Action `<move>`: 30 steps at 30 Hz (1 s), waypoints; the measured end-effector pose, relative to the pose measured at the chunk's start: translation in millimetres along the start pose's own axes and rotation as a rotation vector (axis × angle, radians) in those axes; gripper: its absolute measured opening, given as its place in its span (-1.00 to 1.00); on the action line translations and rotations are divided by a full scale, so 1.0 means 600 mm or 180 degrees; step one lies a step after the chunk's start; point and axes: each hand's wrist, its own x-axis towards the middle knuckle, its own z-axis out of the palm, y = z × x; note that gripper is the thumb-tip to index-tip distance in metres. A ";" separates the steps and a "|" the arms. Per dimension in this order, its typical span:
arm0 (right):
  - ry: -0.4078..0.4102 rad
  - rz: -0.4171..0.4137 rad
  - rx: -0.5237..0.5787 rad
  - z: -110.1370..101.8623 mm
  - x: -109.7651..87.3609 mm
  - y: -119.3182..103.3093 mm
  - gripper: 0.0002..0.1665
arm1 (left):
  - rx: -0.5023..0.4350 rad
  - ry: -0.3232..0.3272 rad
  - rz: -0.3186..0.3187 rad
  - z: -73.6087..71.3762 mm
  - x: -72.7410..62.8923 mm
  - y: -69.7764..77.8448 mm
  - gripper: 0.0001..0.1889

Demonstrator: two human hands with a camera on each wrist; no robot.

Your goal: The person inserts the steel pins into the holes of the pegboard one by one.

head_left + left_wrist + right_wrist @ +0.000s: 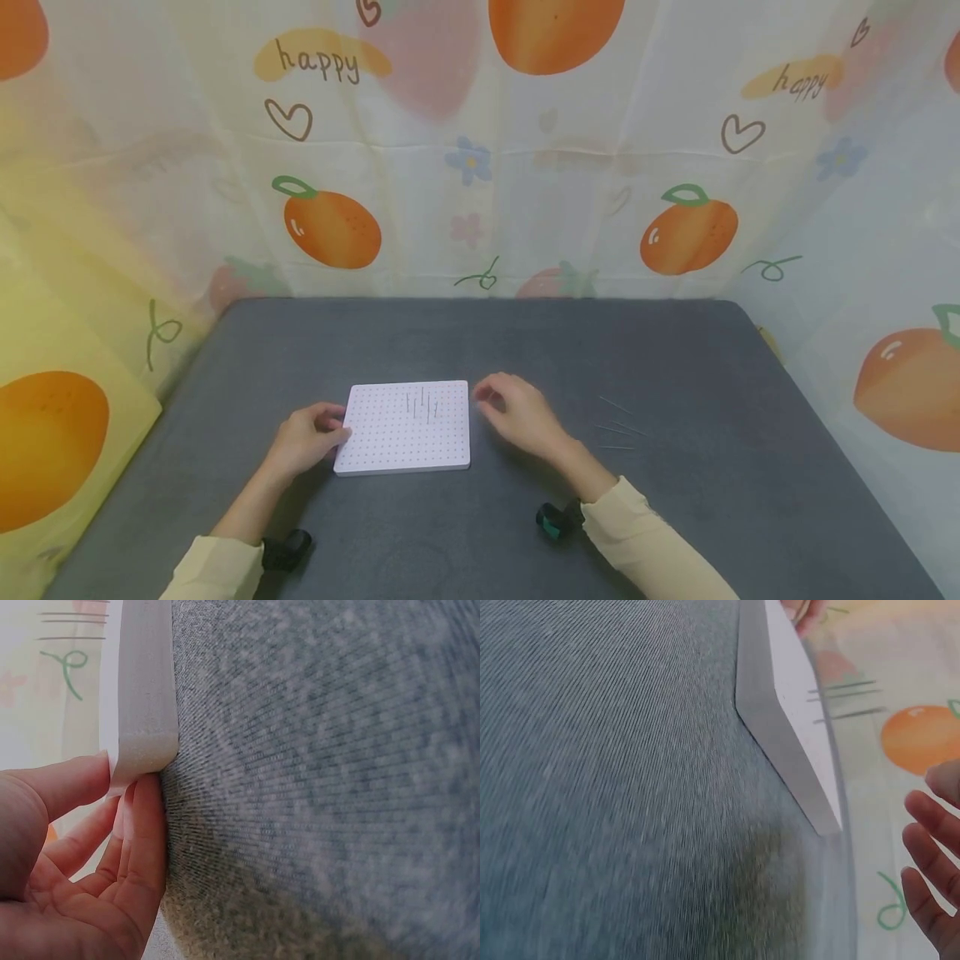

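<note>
A white board with a grid of small holes lies on the dark table. Several thin, dark sticks stand upright in it, toward its far right part. My left hand grips the board's left edge: the thumb lies on the top face, and the fingers are against the side. Just beyond the far right corner hovers my right hand, its fingers loosely bent and apart from the board. Nothing shows between those fingers in the right wrist view.
To the right of my right hand, several thin needle-like sticks lie on the grey table. A fruit-printed curtain hangs behind the table and along both sides.
</note>
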 end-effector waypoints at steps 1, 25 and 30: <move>0.0038 -0.0018 0.0016 -0.003 -0.003 0.003 -0.87 | -0.0003 -0.0001 -0.0003 0.000 0.000 0.000 -0.57; 0.0654 0.0285 0.0436 -0.075 -0.148 0.096 -0.76 | -0.0018 -0.0029 0.0029 -0.001 -0.001 -0.006 -0.57; 0.0615 0.0413 0.0339 -0.087 -0.170 0.117 -0.75 | -0.0010 -0.0029 0.0013 0.000 0.001 -0.006 -0.57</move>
